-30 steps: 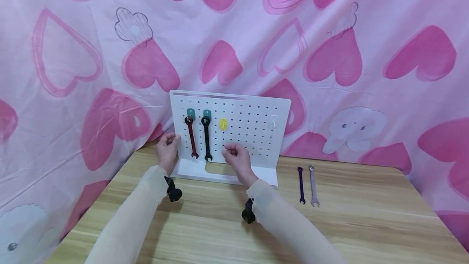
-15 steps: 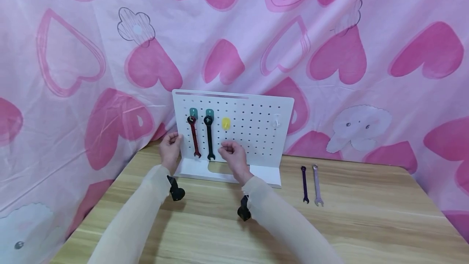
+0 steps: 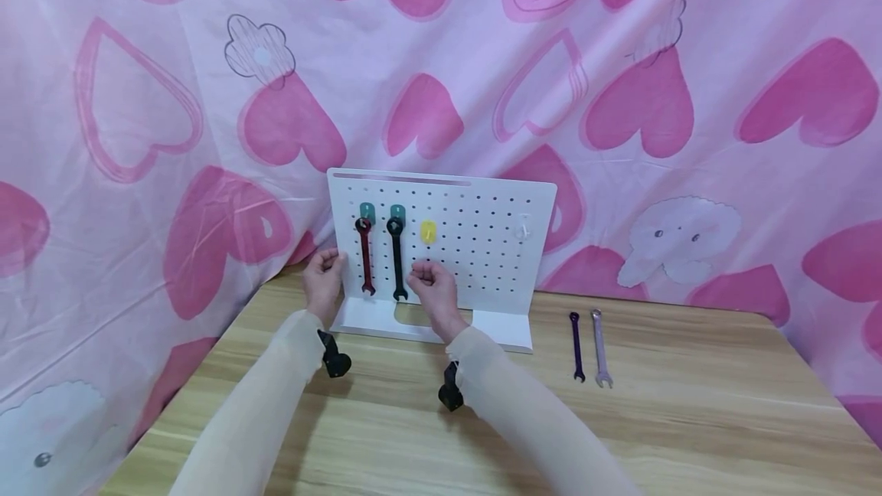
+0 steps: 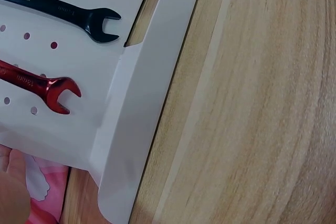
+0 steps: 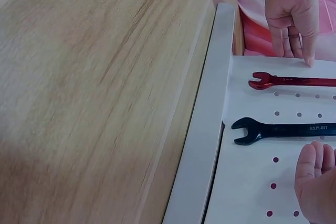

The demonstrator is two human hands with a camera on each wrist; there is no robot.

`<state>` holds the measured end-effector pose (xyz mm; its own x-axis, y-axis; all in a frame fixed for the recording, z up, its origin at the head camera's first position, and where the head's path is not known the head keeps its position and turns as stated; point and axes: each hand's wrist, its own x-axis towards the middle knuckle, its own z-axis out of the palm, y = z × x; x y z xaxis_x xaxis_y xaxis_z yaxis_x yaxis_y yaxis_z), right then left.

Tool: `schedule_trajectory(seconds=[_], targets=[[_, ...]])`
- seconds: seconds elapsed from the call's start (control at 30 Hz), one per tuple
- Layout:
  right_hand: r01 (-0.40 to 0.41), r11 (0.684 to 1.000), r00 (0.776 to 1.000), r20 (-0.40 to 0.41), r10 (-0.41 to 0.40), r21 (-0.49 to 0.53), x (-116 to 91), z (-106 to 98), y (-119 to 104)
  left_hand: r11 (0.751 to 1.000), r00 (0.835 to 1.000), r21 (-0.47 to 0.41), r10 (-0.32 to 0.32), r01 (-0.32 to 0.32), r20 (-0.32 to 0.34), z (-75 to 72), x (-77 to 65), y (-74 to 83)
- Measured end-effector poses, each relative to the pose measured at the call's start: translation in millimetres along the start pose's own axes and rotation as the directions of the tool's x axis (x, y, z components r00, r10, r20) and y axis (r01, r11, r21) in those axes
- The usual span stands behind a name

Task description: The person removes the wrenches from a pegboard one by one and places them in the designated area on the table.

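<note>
A white pegboard (image 3: pixel 482 251) stands upright on its base on the table. My left hand (image 3: pixel 323 283) grips its left edge; in the right wrist view the left thumb lies at the front of that edge, with the fingers behind. A red combination wrench (image 3: pixel 366 259) and a black combination wrench (image 3: pixel 397 259) hang side by side from two green hooks (image 3: pixel 397 211). Just right of the black wrench's lower half is my right hand (image 3: pixel 436 293), its fingers loosely bent and nothing visible in them. Whether it touches the wrench or board, I cannot tell.
A yellow hook (image 3: pixel 429 232) and a clear hook (image 3: pixel 524 226) sit farther right on the board. A dark purple wrench (image 3: pixel 576 347) and a silver wrench (image 3: pixel 602 348) lie on the wooden table (image 3: pixel 689 404). A pink heart-patterned cloth (image 3: pixel 427 37) hangs behind.
My right hand has moved left, from below the yellow hook toward the black wrench. The left hand stays at the board's edge, and the head view has shifted slightly.
</note>
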<state>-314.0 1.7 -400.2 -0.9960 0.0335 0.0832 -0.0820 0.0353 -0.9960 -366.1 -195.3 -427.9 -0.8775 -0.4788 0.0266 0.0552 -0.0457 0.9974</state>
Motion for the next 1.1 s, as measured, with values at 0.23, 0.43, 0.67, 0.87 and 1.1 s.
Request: schedule_trajectory(seconds=[0.23, 0.43, 0.67, 0.87, 1.1], targets=[[-0.014, 1.000, 1.000, -0.009, 0.014, -0.012, 5, 4, 0, 1.000, 1.000, 0.017, 0.026, -0.026, -0.001, -1.0, -1.1, 1.9], [-0.019, 0.999, 1.000, -0.002, 0.019, -0.030, 9, 7, -1, 1.000, 1.000, 0.023, 0.011, -0.011, 0.000, -1.7, -1.4, 2.1], [-0.026, 1.000, 1.000, 0.000, 0.026, -0.005, 13, 11, -3, 1.000, 1.000, 0.022, 0.003, -0.003, -0.006, -1.2, -1.6, 1.7], [-0.021, 1.000, 1.000, -0.007, 0.022, 0.018, 14, 14, -2, 0.999, 1.000, 0.046, -0.007, 0.007, -0.010, -0.8, -3.0, 1.8], [-0.007, 1.000, 1.000, -0.009, 0.007, 0.001, 17, 18, -1, 0.999, 1.000, 0.043, -0.015, 0.015, -0.005, -0.4, -2.8, 1.8]])
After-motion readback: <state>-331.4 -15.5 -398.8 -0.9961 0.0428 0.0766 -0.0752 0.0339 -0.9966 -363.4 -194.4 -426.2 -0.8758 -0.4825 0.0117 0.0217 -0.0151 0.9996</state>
